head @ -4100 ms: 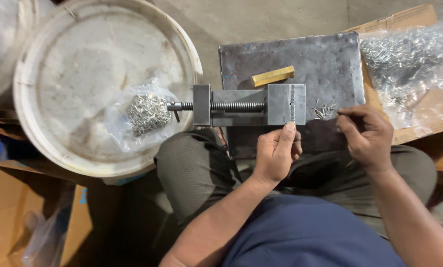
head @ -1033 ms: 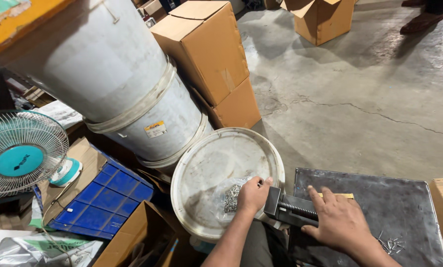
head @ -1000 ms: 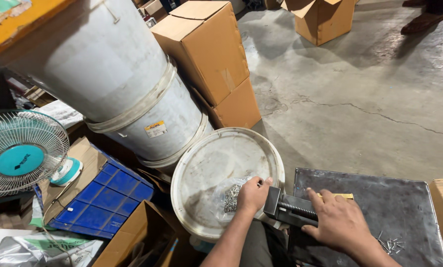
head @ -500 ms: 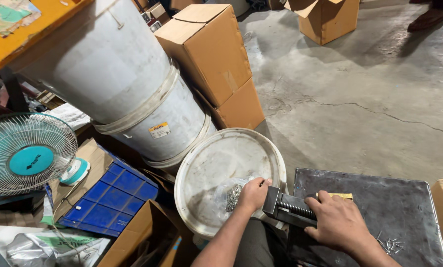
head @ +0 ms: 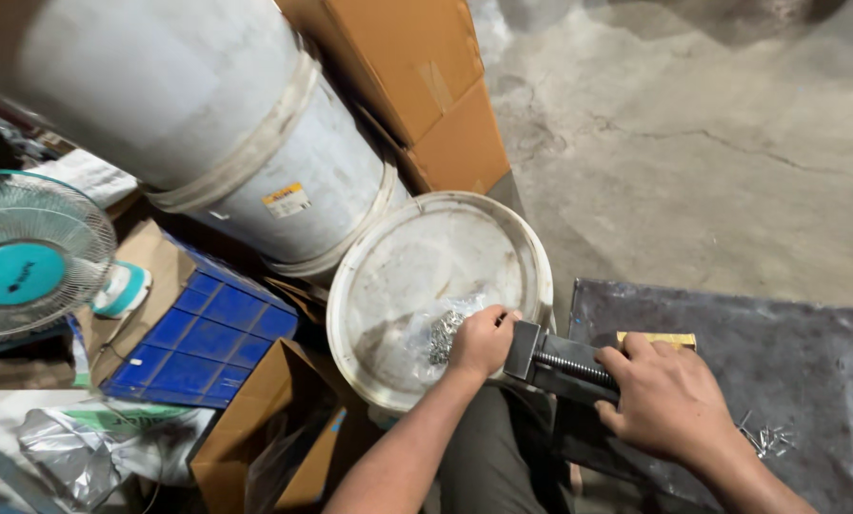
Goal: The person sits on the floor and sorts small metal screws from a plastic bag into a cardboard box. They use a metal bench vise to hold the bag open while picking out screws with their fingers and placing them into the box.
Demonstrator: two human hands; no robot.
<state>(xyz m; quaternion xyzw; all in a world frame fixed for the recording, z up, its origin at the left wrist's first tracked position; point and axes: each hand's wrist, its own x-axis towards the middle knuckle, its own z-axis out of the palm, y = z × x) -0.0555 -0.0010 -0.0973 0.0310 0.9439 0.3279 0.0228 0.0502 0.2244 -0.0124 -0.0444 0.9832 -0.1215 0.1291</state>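
While we sit over a dark steel plate (head: 731,324) that serves as our tabletop, our right hand (head: 669,405) lies across a small metal vise (head: 560,362), fingers curled down over its body and pressed close together, pinning it to the plate. Our left hand (head: 482,341) is at the vise's outer end, beside the threaded screw (head: 571,365); its fingers are curled inward, but from this angle we cannot tell whether they pinch the handle or only rest against it. Just beyond that hand, a clear bag of small metal parts (head: 438,333) lies in a shallow white bucket lid (head: 403,276). A yellow block (head: 657,339) sits on the plate right behind the right hand, and a few loose pins (head: 767,438) lie near the right wrist. White drums (head: 188,124), cardboard boxes (head: 417,76), a blue tray (head: 208,328) and a fan (head: 22,252) crowd the floor to the left. To do this well, in our judgement, the right hand should keep the vise flat and steady so it does not skid on the smooth steel, while the left works in short, even turns, knuckles clear of the lid's rim and the bag.
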